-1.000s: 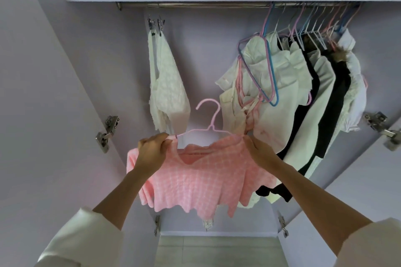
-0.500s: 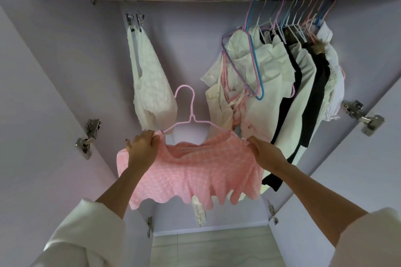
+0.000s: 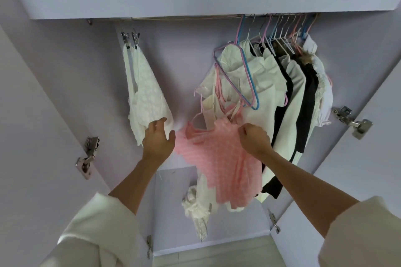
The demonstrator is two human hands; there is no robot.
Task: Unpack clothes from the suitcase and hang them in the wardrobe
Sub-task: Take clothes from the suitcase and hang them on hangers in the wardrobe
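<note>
Left hand (image 3: 159, 140) has let go of the pink top (image 3: 219, 158)
Its fingers spread, empty; right hand (image 3: 255, 140) fingers curl, gripping the top's shoulder

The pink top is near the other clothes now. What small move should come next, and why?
Probably lift the pink top so its hanger can hook on the rail. The right hand grips the top at its neck, well below the rail; the left hand is open beside it. The hanger's hook is not clearly visible.
</note>
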